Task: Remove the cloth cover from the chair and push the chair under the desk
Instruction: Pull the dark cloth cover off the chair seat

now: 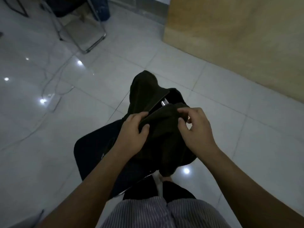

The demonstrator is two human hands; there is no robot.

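Note:
A dark cloth cover (162, 129) is bunched over the backrest of a black chair (92, 155) right below me. My left hand (134, 131) grips the cloth's near edge, thumb on top. My right hand (195, 129) pinches the cloth's right side between thumb and fingers. A bit of shiny metal frame (164, 102) shows through a gap in the cloth. The light wooden side of the desk (238, 38) stands at the upper right.
Glossy white floor tiles (49, 129) surround the chair. Another metal-framed chair (87, 35) and a dark bin (102, 9) stand at the top left. Thin cables (54, 83) trail across the floor on the left. My striped shorts fill the bottom.

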